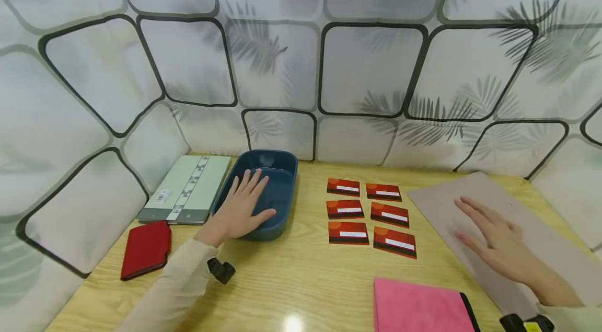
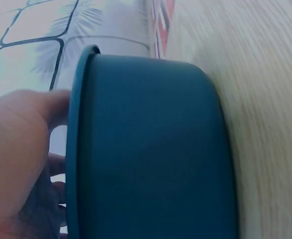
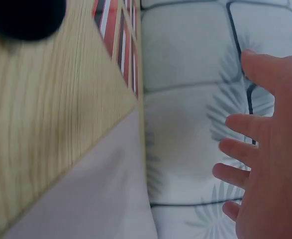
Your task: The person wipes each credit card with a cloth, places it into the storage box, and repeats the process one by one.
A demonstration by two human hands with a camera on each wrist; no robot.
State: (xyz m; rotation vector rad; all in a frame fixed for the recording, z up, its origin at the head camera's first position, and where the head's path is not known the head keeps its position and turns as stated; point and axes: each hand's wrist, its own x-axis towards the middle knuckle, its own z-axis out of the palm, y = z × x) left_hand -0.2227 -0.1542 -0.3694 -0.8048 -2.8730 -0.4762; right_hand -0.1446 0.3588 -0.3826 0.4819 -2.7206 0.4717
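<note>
My left grip [image 1: 241, 212], fingers spread and holding nothing, is above the blue tub [image 1: 281, 188], which should prove stiff, smooth and fairly light, best pinched at its rim [image 2: 75, 149], while my right grip [image 1: 505, 248], loosely extended, holds nothing.

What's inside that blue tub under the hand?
In the blue tub, only its own blue surface shows. The left hand, spread above it, covers part of the inside toward the left, so anything small there would be hidden.
</note>
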